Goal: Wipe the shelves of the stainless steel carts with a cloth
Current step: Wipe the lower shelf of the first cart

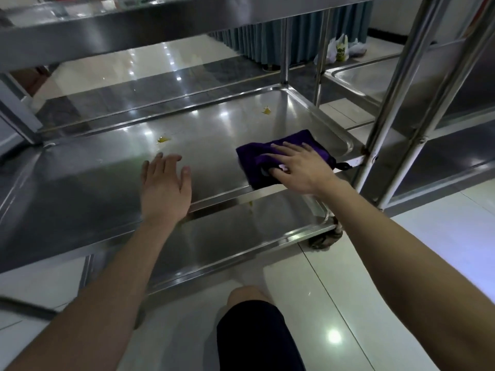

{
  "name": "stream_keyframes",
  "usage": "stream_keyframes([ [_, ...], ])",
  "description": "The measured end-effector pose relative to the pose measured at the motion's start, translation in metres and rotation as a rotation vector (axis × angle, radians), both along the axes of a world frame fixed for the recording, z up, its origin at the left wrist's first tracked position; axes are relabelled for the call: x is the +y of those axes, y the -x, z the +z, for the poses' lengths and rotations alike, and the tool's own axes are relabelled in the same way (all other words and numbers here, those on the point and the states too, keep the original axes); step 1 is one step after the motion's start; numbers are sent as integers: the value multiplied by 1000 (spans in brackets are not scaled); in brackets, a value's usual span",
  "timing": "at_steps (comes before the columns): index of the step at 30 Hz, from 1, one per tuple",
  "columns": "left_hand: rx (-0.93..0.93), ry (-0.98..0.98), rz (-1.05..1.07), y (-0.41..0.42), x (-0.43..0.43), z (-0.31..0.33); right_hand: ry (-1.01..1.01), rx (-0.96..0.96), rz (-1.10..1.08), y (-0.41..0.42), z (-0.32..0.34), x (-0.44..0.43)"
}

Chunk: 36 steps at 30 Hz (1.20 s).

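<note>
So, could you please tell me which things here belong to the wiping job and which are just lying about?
Job: cloth, right hand pressing it, left hand, shelf, yellow spot, second spot.
Lying about: plastic bags, curtain.

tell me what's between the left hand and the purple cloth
Head view: only bare steel shelf between the left hand and the purple cloth; the nearest yellow smear sits farther back, beyond that hand.
</note>
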<state>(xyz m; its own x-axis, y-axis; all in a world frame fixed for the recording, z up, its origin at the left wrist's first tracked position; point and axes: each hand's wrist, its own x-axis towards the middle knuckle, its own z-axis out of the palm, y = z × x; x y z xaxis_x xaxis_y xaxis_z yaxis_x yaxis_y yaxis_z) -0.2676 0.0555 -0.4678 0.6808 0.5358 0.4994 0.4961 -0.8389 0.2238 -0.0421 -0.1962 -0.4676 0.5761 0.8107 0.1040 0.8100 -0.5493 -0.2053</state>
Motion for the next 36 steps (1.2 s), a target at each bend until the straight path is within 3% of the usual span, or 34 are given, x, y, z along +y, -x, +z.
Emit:
stream_keyframes([
  [7, 98, 41, 247, 66, 69, -12, 124, 65, -57, -5, 4, 5],
  [12, 127, 65, 183, 61, 73, -19, 125, 46, -50, 28, 2, 39],
  [18, 138, 121, 111, 65, 74, -20, 90, 42, 191, 131, -11, 150],
  [28, 18, 57, 144, 66, 69, -25, 211, 122, 103, 38, 2, 267],
  [36, -111, 26, 249, 67, 62, -17, 140, 92, 288, 78, -3, 168],
])
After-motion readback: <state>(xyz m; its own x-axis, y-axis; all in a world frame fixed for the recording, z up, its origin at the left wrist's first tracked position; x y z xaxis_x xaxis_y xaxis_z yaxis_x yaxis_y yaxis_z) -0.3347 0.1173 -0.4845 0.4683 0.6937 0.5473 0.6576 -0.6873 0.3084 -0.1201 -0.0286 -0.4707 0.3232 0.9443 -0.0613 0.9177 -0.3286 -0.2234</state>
